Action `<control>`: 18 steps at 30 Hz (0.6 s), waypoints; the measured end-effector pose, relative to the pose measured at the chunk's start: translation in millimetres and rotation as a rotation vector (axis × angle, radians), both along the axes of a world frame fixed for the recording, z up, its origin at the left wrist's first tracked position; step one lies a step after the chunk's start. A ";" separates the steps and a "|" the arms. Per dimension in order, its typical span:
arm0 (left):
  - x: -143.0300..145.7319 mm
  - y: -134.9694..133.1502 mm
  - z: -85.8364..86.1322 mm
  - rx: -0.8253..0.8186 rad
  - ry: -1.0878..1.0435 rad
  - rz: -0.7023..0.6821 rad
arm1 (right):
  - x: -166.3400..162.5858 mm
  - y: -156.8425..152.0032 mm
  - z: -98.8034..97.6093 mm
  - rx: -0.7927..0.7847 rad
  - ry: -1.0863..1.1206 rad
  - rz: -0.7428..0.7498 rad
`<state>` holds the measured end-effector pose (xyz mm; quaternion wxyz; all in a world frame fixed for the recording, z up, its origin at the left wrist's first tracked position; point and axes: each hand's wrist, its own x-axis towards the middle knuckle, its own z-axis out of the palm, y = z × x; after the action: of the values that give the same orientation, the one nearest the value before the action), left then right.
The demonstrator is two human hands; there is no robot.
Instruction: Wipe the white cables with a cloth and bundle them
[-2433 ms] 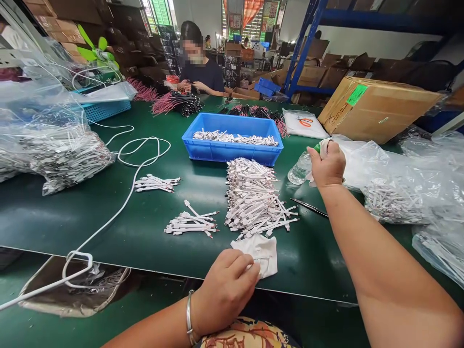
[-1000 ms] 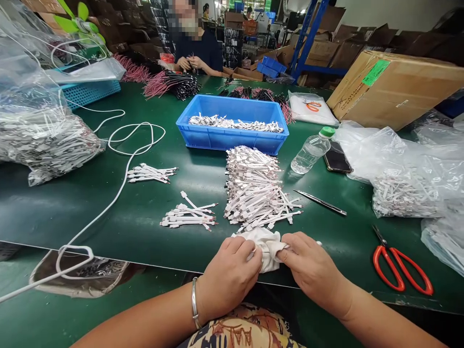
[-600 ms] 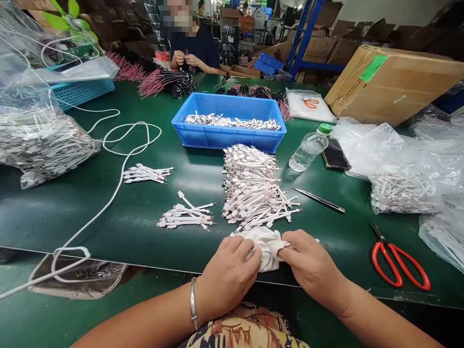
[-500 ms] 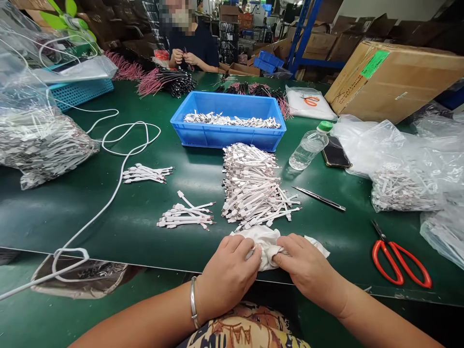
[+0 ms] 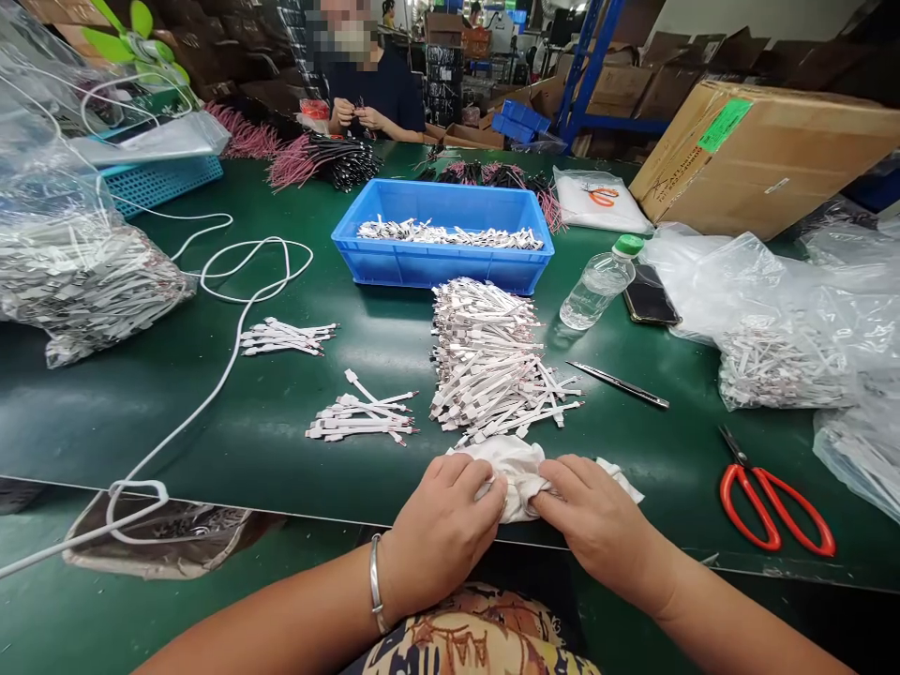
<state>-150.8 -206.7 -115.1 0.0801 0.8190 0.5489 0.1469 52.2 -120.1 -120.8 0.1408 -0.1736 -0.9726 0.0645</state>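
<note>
A crumpled white cloth (image 5: 518, 473) lies at the near edge of the green table (image 5: 211, 412). My left hand (image 5: 440, 530), with a silver bangle on the wrist, pinches the cloth's left side. My right hand (image 5: 605, 525) grips its right side, fingers curled. Just beyond the cloth is a big heap of short white cable pieces (image 5: 488, 356). Two smaller bunches of the same pieces (image 5: 362, 417) (image 5: 285, 336) lie to the left.
A blue bin (image 5: 442, 234) with more pieces stands behind the heap. A water bottle (image 5: 597, 286), a phone (image 5: 648, 298), tweezers (image 5: 619, 384) and red scissors (image 5: 773, 497) lie to the right. Plastic bags (image 5: 84, 272) (image 5: 787, 347), a white cable (image 5: 232, 356), a cardboard box (image 5: 759, 159). A person (image 5: 372, 84) works opposite.
My right hand left the water bottle and came down onto the cloth. Both hands have since bunched the cloth, and a corner of it now spreads out to the right.
</note>
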 end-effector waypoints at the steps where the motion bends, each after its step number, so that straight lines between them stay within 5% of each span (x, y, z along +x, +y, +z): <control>1: 0.0 0.0 0.2 0.002 0.001 0.000 | 1.5 2.5 1.7 0.029 -0.010 0.031; 9: 0.0 -1.2 -1.3 -0.012 0.000 -0.005 | -0.9 4.7 10.2 -0.104 0.115 -0.091; 15: -0.2 -0.9 -0.9 -0.023 0.000 0.002 | -1.4 2.2 3.5 0.094 -0.001 0.022; 18: -0.6 -1.3 -0.7 -0.019 -0.021 0.006 | 0.3 3.6 9.1 0.033 0.092 -0.072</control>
<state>-151.3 -208.0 -115.8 0.0933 0.8150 0.5517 0.1506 52.5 -116.5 -111.6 0.1905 -0.2031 -0.9591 0.0514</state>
